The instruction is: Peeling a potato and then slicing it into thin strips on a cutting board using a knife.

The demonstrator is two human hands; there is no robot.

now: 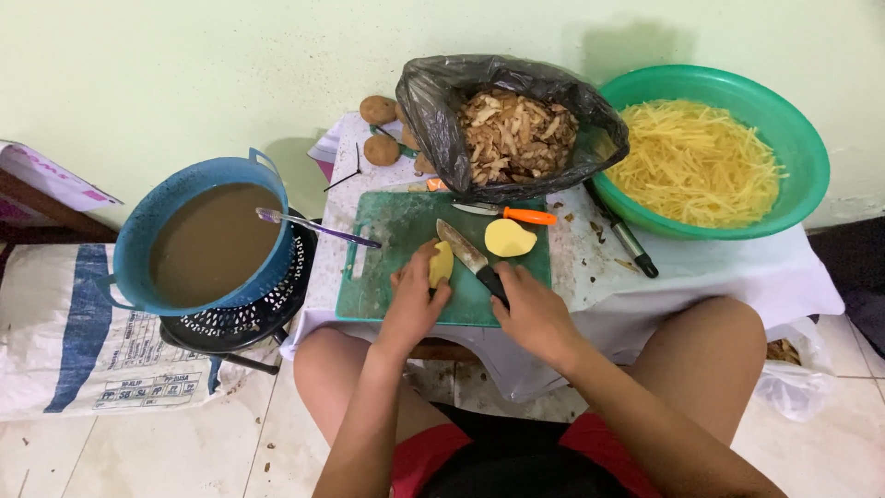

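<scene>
On a green cutting board (pixel 387 277), my left hand (pixel 413 300) holds down a peeled yellow potato piece (pixel 441 262). My right hand (pixel 533 312) grips the black handle of a kitchen knife (pixel 466 251), whose blade points up-left beside that piece. A second peeled potato half (pixel 509 238) lies on the board just right of the blade. An orange-handled peeler (pixel 516 215) rests at the board's far edge.
A black bag of potato peels (pixel 507 124) stands behind the board, unpeeled potatoes (pixel 380 129) to its left. A green basin (pixel 793 138) of potato strips sits at the right. A blue tub (pixel 147 231) of brown water with a toothbrush (pixel 313 225) stands at the left. A black-handled tool (pixel 625 235) lies by the basin.
</scene>
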